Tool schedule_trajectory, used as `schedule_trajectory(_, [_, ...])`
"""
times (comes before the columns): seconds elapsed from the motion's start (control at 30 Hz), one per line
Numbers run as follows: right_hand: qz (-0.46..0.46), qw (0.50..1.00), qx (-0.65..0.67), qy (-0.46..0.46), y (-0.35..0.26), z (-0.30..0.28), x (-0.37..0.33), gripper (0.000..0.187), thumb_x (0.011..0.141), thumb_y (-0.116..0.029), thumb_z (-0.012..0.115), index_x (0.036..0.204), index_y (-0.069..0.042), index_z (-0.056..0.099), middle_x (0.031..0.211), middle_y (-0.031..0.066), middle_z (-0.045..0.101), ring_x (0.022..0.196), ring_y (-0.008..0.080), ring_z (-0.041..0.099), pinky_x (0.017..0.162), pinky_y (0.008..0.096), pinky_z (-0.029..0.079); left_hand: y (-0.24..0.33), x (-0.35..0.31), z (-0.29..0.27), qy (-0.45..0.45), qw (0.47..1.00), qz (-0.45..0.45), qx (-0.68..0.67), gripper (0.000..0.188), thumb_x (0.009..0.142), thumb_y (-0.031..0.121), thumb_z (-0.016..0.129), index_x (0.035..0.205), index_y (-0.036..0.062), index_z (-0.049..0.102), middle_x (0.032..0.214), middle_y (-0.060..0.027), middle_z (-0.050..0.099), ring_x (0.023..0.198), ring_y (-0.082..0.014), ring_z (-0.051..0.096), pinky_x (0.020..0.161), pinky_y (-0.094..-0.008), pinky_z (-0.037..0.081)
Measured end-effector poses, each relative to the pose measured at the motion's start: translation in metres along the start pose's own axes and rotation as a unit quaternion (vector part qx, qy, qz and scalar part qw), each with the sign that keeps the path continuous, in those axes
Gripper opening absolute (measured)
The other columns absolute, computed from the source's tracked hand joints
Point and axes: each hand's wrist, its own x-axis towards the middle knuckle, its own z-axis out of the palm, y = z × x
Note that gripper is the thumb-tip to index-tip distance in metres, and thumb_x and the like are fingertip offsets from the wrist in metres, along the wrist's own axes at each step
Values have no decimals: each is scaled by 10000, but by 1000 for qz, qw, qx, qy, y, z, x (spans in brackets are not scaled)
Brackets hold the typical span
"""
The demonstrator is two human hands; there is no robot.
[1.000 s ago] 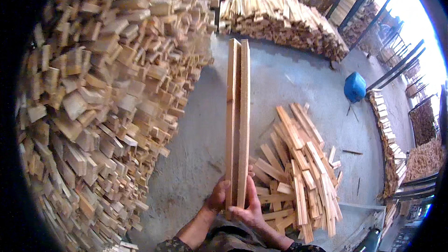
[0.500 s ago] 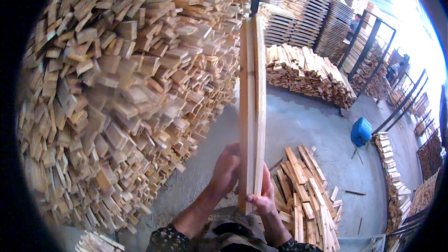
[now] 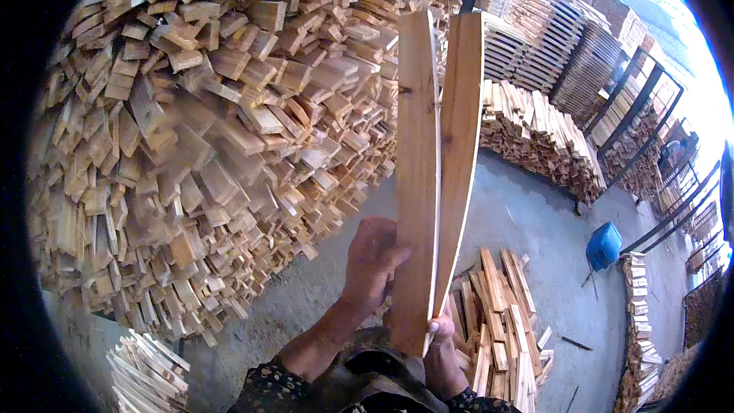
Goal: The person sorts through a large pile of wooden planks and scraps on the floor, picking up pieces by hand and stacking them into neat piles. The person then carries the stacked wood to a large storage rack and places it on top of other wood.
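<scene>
Two long wooden boards stand upright in front of me, touching near their lower ends and spread apart at the top. My left hand [image 3: 372, 264] is closed on the left edge of the nearer left board [image 3: 417, 183], its thumb across the face; most of its fingers are hidden behind the wood. At the bottom, my right hand [image 3: 443, 348] grips the lower ends, with the thumb at the edge of the right board [image 3: 461, 107]. The boards hide the rest of that hand.
A huge stack of wood pieces [image 3: 222, 145] rises at the left. Loose boards [image 3: 497, 329] lie on the floor at the right, with a blue plastic container [image 3: 604, 245] beyond. Farther back are a low wood stack [image 3: 535, 134] and dark metal frames [image 3: 631, 103]. A small bundle [image 3: 149, 375] lies lower left.
The boards were close together, seen mostly edge-on; now their broad faces show and their tops have fanned apart. My view has shifted left.
</scene>
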Motion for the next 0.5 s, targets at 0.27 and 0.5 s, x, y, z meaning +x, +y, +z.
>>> schedule_trajectory(0.27, [-83,990,-114,-28,-22,57,20,1019,538,-206,774,1298,8,129,1259,115,327,1142,209,352,949,349,287,23,11,-8,-80,970,-17,-228,418,746,180,529,1129,60,412,983,-60,487,879,-154,489,730,-287,434])
schedule_trajectory(0.5, [-71,988,-126,-51,-6,68,20,927,582,-228,755,1282,26,202,1277,122,313,1168,210,321,963,344,254,1,8,-40,-232,847,-59,-474,480,722,247,579,1121,35,415,958,-55,490,811,-164,506,644,-284,458])
